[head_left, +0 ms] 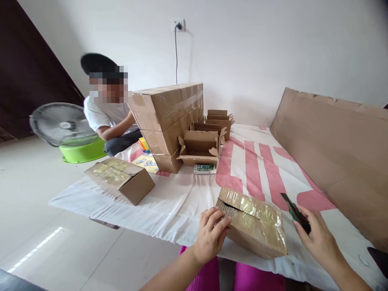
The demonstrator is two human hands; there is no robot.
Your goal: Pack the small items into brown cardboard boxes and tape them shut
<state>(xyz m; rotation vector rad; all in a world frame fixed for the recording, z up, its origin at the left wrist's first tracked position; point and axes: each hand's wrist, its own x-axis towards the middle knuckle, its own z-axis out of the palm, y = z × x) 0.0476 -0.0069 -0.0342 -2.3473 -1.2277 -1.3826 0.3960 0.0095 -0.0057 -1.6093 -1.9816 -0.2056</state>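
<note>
A small cardboard box with tape across its top lies on the white and pink sheet right in front of me. My left hand rests against the box's left end, fingers curled on its edge. My right hand is just right of the box and grips a dark utility knife whose tip points up and left, clear of the box.
Another taped box lies at the left. A stack of sealed boxes and several open boxes stand behind. A person in a white shirt sits by a fan. A large cardboard sheet leans at the right.
</note>
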